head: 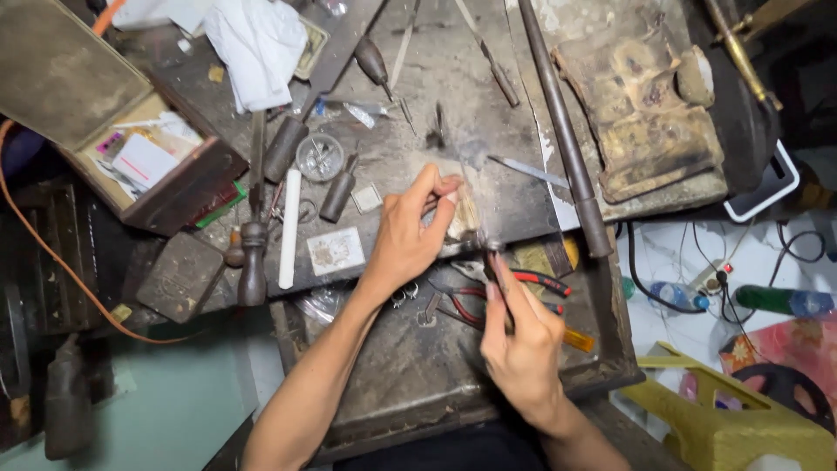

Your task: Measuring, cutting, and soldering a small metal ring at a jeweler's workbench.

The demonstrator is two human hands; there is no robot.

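My left hand (pixel 414 228) rests on the worn wooden bench peg (pixel 462 214), thumb and fingers pinched on a small metal piece too tiny to make out. My right hand (pixel 521 336) comes up from below and grips a thin dark tool (pixel 493 266) whose tip meets that piece at the peg's front edge. Under both hands lies an open drawer tray (pixel 418 375). Red-handled pliers (pixel 523 283) lie in the tray just right of my right hand's fingers.
The dirty workbench (pixel 471 96) carries files, gravers, a long metal rod (pixel 562 131), a white stick (pixel 289 228), a small round dish (pixel 319 157) and a white cloth (pixel 257 44). An open wooden box (pixel 153 166) sits left. A yellow stool (pixel 724 419) and bottles lie right.
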